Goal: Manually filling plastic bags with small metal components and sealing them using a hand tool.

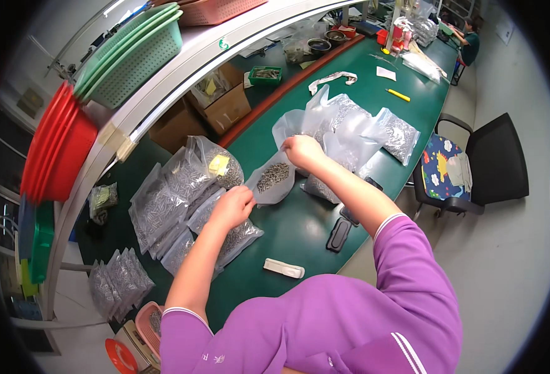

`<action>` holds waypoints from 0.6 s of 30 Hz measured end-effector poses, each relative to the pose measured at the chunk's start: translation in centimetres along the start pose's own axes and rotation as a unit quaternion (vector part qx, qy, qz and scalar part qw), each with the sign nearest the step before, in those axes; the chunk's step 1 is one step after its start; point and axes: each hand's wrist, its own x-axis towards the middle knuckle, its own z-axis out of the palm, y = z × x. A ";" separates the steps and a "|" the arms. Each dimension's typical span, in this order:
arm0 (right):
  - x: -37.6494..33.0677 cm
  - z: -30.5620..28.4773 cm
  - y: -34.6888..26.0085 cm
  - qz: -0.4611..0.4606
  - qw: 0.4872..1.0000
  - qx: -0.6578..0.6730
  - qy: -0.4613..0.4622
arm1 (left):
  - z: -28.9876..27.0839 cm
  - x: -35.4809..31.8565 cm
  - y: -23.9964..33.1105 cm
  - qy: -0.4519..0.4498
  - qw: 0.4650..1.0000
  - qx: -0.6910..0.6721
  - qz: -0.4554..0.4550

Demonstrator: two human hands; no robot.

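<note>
Both bare forearms reach forward from purple short sleeves over the green desk (300, 230), and the two hands meet on one small clear bag (273, 179) holding a little heap of small dark metal parts. The left hand (232, 207) is curled, knuckles up, pinching the bag's lower left edge. The right hand (301, 151) sits higher and farther out, wrist bent down, fingers closed on the bag's upper right corner. The bag hangs stretched between the two hands, just above the desk, tilted with its mouth toward the right hand.

To the left of the left hand, and partly under its forearm, lies a pile of filled bags (175, 199) of the same grey parts, one with a yellow slip (218, 164) inside. Beyond the right hand, a heap of larger clear bags (350, 128) spreads across the desk, some filled, some slack. Close to the right elbow lie two flat black objects (338, 235), and nearer the body a small white bar-shaped object (284, 268). Farther out past the right hand lies a yellow pen (398, 95). Off to the right of the right arm stands a black chair (474, 165) with a patterned cushion.
</note>
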 end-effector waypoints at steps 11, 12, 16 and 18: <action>-13.5 -7.9 -14.2 -0.071 0.972 0.204 -0.087 | -11.3 -14.3 8.1 0.083 0.993 0.025 0.079; -14.7 -7.3 -14.9 -0.091 0.971 0.204 -0.088 | -11.8 -16.0 8.7 0.067 0.994 0.020 0.082; -19.6 -2.6 -17.5 -0.145 0.965 0.153 -0.159 | -11.2 -24.5 9.3 0.017 0.997 0.020 0.071; -21.6 0.3 -18.7 -0.129 0.959 0.152 -0.200 | -10.1 -28.0 8.9 0.012 0.999 0.007 0.038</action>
